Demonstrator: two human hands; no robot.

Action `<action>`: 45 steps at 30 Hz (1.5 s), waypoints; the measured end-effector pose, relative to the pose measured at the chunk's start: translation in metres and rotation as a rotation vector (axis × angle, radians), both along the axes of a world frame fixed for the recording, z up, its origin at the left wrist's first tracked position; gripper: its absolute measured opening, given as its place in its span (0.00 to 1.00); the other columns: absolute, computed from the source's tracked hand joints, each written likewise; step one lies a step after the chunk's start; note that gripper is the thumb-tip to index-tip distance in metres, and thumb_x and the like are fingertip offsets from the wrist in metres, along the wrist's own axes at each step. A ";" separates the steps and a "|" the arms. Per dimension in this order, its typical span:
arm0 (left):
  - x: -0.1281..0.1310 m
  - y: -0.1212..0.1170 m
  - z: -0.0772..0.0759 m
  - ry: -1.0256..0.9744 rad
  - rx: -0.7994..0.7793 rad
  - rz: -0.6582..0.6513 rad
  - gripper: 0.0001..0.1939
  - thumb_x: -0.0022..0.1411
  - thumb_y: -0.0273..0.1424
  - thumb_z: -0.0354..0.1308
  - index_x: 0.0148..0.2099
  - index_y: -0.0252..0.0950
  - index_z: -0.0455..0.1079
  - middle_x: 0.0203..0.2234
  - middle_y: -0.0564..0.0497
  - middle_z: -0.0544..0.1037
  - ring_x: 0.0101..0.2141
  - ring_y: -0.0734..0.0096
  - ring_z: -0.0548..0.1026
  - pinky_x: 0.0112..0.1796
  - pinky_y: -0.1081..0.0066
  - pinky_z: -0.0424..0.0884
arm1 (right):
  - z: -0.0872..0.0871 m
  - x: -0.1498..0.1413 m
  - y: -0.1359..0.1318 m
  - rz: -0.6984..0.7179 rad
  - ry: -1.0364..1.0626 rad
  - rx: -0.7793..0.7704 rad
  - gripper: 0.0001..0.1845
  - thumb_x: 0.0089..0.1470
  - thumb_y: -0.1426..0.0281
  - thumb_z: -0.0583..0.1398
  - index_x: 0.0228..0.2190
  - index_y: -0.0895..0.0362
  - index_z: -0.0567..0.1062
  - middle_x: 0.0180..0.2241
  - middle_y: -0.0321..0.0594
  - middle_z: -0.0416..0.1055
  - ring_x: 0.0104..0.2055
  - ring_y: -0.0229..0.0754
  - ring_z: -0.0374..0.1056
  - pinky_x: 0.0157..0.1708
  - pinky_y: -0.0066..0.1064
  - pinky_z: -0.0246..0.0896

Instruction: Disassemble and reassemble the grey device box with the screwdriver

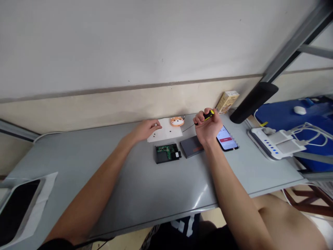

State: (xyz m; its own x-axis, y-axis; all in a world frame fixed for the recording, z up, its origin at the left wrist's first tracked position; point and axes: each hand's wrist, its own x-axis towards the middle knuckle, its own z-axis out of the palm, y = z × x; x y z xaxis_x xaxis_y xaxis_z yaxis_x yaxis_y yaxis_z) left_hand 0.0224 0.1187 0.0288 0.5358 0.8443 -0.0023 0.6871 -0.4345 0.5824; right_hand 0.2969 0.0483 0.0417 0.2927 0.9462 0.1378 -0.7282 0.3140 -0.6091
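Note:
My right hand (208,126) is wrapped round the black and yellow handle of a screwdriver (208,115), whose thin shaft points down and left over the white paper's right edge. My left hand (147,129) rests at the left side of the white paper (166,133), thumb and fingers drawn together; anything between the fingertips is too small to make out. Several small dark screws (154,134) lie on the paper below those fingers. In front of the paper sits an open dark case with a green circuit board (168,152). Beside it, a grey cover (191,146) lies partly behind my right wrist.
An orange animal-faced case (177,121) sits on the paper's back edge. Right of my wrist lies a lit phone (226,139). Further right are a drink carton (227,101), a black cylinder (253,103) and a white power strip (273,144) with cables. A black-screened device (19,208) lies at left.

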 end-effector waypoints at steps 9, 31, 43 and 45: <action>0.031 -0.016 -0.007 -0.011 -0.011 -0.129 0.13 0.69 0.43 0.55 0.42 0.42 0.76 0.32 0.53 0.78 0.30 0.68 0.71 0.32 0.70 0.61 | -0.003 0.000 0.001 0.024 0.017 0.035 0.18 0.66 0.60 0.50 0.26 0.53 0.64 0.20 0.32 0.51 0.20 0.35 0.50 0.24 0.29 0.56; 0.054 -0.006 -0.012 0.233 0.165 -0.253 0.13 0.76 0.38 0.47 0.45 0.38 0.69 0.37 0.46 0.79 0.36 0.62 0.75 0.35 0.68 0.62 | -0.001 0.004 0.002 0.012 -0.004 0.037 0.18 0.65 0.58 0.52 0.26 0.53 0.64 0.20 0.31 0.51 0.20 0.35 0.50 0.24 0.29 0.57; 0.048 -0.002 -0.006 0.391 0.195 -0.228 0.16 0.75 0.38 0.46 0.43 0.37 0.72 0.37 0.43 0.79 0.38 0.59 0.76 0.35 0.67 0.64 | 0.000 0.006 0.002 -0.003 -0.011 0.031 0.18 0.65 0.58 0.52 0.26 0.53 0.63 0.20 0.31 0.51 0.20 0.35 0.50 0.24 0.28 0.57; 0.038 -0.004 0.000 0.397 0.185 -0.215 0.16 0.75 0.38 0.45 0.42 0.37 0.72 0.35 0.44 0.78 0.36 0.61 0.76 0.34 0.68 0.64 | 0.000 0.006 0.002 -0.006 -0.009 0.031 0.18 0.65 0.57 0.53 0.26 0.53 0.63 0.20 0.31 0.51 0.20 0.35 0.50 0.24 0.29 0.58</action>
State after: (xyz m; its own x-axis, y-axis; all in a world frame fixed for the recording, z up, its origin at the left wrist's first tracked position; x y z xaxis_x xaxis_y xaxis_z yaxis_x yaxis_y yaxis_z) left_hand 0.0607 0.1148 0.0286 0.6861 0.7204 -0.1020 0.7240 -0.6622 0.1930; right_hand 0.3032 0.0500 0.0422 0.2975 0.9396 0.1695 -0.7207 0.3374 -0.6056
